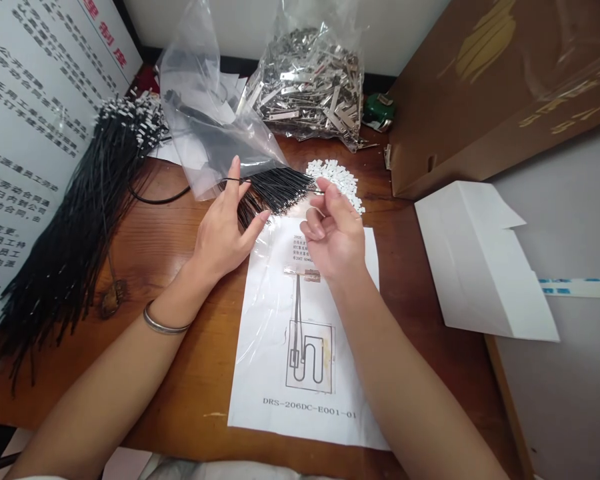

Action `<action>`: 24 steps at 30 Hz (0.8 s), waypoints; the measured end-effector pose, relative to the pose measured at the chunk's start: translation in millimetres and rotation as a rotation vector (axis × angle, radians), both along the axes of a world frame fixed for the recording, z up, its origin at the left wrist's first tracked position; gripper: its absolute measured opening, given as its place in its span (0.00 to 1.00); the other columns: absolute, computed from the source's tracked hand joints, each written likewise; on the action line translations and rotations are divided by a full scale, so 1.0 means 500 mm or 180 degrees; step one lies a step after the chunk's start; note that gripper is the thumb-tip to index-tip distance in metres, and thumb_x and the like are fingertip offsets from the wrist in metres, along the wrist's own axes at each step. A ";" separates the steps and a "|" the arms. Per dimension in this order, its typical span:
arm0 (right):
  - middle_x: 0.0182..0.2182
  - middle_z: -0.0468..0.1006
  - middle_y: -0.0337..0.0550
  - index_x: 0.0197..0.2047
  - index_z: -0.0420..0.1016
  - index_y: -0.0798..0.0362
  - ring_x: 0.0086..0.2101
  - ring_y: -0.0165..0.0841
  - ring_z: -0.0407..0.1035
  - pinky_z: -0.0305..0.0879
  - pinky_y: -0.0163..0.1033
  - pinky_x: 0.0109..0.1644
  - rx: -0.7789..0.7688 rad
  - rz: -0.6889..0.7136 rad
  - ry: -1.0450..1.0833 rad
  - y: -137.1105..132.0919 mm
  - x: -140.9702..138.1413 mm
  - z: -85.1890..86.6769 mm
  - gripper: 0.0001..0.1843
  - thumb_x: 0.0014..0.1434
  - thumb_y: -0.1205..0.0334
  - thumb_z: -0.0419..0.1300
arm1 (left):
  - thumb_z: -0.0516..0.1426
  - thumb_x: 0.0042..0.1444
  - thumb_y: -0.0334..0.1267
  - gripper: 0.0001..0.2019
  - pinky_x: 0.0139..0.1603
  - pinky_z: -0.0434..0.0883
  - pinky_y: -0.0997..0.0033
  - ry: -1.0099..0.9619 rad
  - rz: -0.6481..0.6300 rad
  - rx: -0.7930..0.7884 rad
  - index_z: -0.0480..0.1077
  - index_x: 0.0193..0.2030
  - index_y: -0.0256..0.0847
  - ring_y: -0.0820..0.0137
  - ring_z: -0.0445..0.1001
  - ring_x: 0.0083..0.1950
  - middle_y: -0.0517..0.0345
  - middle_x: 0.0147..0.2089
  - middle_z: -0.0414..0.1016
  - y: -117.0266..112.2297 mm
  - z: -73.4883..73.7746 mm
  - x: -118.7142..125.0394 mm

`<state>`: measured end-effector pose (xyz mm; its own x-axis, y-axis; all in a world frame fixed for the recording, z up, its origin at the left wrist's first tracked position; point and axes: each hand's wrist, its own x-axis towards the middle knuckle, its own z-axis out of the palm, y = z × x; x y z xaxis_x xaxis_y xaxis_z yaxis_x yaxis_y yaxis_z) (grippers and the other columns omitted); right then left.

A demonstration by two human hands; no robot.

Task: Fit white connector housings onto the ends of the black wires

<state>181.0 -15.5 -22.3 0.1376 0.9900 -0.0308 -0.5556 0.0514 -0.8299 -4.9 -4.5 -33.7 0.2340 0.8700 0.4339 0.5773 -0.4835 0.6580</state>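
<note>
My left hand (pixel 223 223) pinches a thin black wire (pixel 233 180) between thumb and fingers, beside a bundle of black wires (pixel 280 187) that sticks out of a clear plastic bag (pixel 205 107). My right hand (pixel 333 233) is curled, its fingertips pinched on the wire's other end close to a pile of small white connectors (pixel 337 179). Both hands hover above a printed drawing sheet (pixel 305 373) inside a clear sleeve on the wooden table (pixel 180 280).
A big heap of black wires with white ends (pixel 80 220) lies at the left. A bag of metal clips (pixel 310 80) stands at the back. At the right are a brown cardboard box (pixel 485 87) and a folded white paper (pixel 485 260). A printed poster (pixel 25 120) leans at the left.
</note>
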 end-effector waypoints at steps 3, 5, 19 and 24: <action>0.24 0.72 0.30 0.39 0.81 0.43 0.16 0.20 0.52 0.50 0.33 0.19 -0.0159 -0.0173 0.0265 0.010 0.015 -0.005 0.07 0.60 0.52 0.65 | 0.55 0.65 0.55 0.43 0.68 0.66 0.52 0.0016 -0.0232 0.0256 0.36 0.77 0.43 0.55 0.68 0.69 0.41 0.68 0.69 -0.003 0.008 0.002; 0.24 0.71 0.30 0.39 0.80 0.43 0.16 0.20 0.52 0.51 0.32 0.18 -0.0218 -0.0235 0.0425 0.013 0.020 -0.007 0.06 0.62 0.52 0.64 | 0.53 0.66 0.56 0.42 0.68 0.66 0.51 -0.0108 -0.0418 0.0631 0.33 0.77 0.47 0.56 0.69 0.68 0.43 0.69 0.67 -0.003 0.013 0.004; 0.25 0.73 0.31 0.32 0.76 0.51 0.15 0.18 0.52 0.48 0.31 0.17 -0.0676 -0.0038 0.0362 0.005 0.000 0.018 0.10 0.57 0.53 0.67 | 0.53 0.64 0.36 0.14 0.32 0.72 0.71 -0.0116 -0.1434 0.1746 0.76 0.51 0.40 0.70 0.78 0.33 0.54 0.38 0.83 -0.018 0.035 0.007; 0.30 0.75 0.33 0.34 0.77 0.50 0.17 0.18 0.52 0.47 0.33 0.18 -0.0608 -0.0231 0.0173 0.008 0.002 0.004 0.14 0.53 0.49 0.70 | 0.52 0.66 0.43 0.16 0.33 0.74 0.69 -0.0695 -0.1225 0.0171 0.79 0.36 0.40 0.68 0.80 0.33 0.51 0.37 0.84 -0.032 0.040 0.003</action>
<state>182.0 -11.2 -20.2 0.2012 0.9531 -0.2262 -0.6003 -0.0625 -0.7973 -3.4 -20.6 -13.8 0.4343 0.7123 0.5514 0.1988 -0.6728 0.7126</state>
